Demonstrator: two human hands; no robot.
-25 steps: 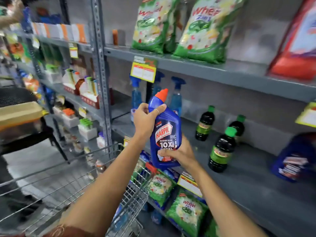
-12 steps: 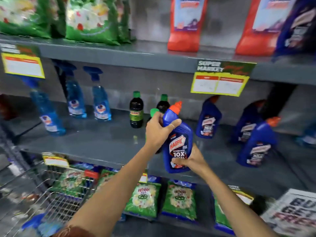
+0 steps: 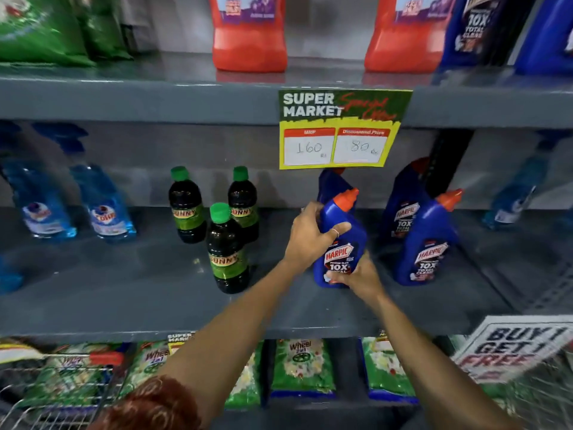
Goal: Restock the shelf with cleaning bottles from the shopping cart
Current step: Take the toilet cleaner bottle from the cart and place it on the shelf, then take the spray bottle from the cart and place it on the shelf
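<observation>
Left of the action stand three dark green-capped bottles [image 3: 228,252] on the grey shelf [image 3: 124,293], and just beside them your left hand [image 3: 311,235] wraps the shoulder of the blue Harpic bottle [image 3: 339,243] while your right hand [image 3: 356,279] clasps its base from the front. The bottle's long axis runs upright, tipped slightly right, orange cap up, its base at the shelf surface; whether it touches, I can't tell. Two matching bottles [image 3: 424,243] wait to the right, so set it straight down

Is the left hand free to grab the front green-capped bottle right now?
Probably not yet: the left hand is clamped on the blue bottle. The front green-capped bottle stands unobstructed just left of it.
</observation>
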